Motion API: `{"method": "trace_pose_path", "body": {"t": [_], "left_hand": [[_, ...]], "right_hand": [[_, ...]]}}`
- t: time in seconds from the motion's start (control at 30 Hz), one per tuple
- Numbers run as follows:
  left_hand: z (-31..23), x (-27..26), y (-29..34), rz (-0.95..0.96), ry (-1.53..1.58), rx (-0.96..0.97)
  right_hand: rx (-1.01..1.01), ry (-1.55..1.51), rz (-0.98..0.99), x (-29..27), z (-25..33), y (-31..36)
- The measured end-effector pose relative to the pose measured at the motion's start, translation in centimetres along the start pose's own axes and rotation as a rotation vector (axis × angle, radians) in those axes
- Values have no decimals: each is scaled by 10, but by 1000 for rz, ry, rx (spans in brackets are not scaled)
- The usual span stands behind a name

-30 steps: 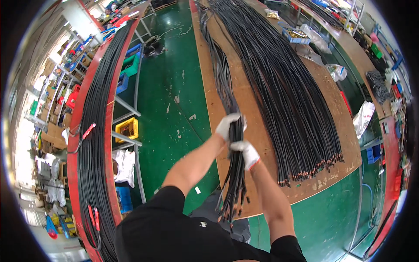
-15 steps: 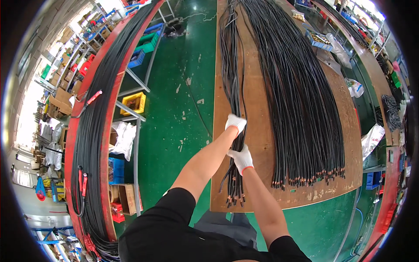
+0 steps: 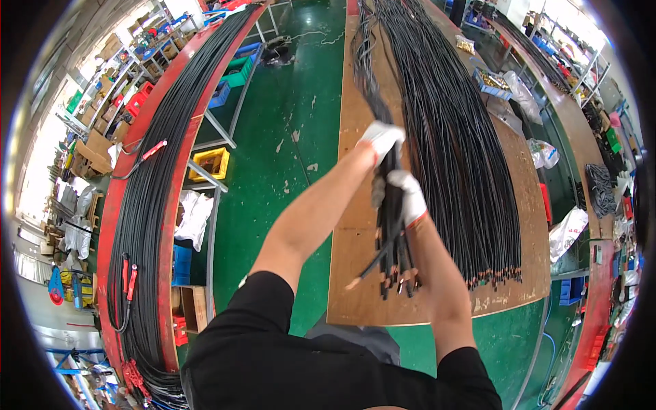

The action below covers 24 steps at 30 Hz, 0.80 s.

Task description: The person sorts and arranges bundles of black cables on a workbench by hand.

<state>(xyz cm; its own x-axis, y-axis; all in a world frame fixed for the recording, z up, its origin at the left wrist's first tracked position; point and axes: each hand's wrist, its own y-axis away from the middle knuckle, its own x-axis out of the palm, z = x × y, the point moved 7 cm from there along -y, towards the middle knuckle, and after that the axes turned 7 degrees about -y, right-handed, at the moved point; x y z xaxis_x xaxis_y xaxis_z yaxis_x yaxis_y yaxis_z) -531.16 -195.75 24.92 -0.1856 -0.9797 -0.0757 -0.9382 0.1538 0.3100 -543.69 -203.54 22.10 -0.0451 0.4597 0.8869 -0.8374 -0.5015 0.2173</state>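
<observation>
A bundle of black cables [image 3: 391, 205] with bare copper ends runs along the left part of the brown wooden table [image 3: 355, 273]. My left hand [image 3: 384, 139], in a white knit glove, is closed round the bundle. Nearer to me, my right hand [image 3: 408, 195], gloved alike, grips the same bundle from its right side. The cut ends hang raised toward me, and one cable sticks out to the left. Just right of my hands lies a wide spread of more black cables [image 3: 471, 171], their copper tips near the table's front edge.
On the left a long red bench [image 3: 184, 130] carries black cables and several red-handled leads [image 3: 130, 280]. Below it sit a yellow bin [image 3: 210, 164] and a blue bin [image 3: 182, 265]. A blue basket of small metal parts [image 3: 492, 83] stands at the table's right edge. Green floor [image 3: 280, 205] lies between.
Both hands have moved away from me and slightly right, carrying the cable bundle. Its copper ends have shifted right and away from the table's front edge.
</observation>
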Motion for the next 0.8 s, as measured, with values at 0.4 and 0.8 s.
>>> {"method": "trace_pose_path", "body": {"t": [0.4,0.8], "left_hand": [[277,9,-11,-211,-647,-493],[97,0,-9,12,266,-97]], "right_hand": [[314,191,-463,-197,-148,16],[264,235,-212,-56,-42,33]]}}
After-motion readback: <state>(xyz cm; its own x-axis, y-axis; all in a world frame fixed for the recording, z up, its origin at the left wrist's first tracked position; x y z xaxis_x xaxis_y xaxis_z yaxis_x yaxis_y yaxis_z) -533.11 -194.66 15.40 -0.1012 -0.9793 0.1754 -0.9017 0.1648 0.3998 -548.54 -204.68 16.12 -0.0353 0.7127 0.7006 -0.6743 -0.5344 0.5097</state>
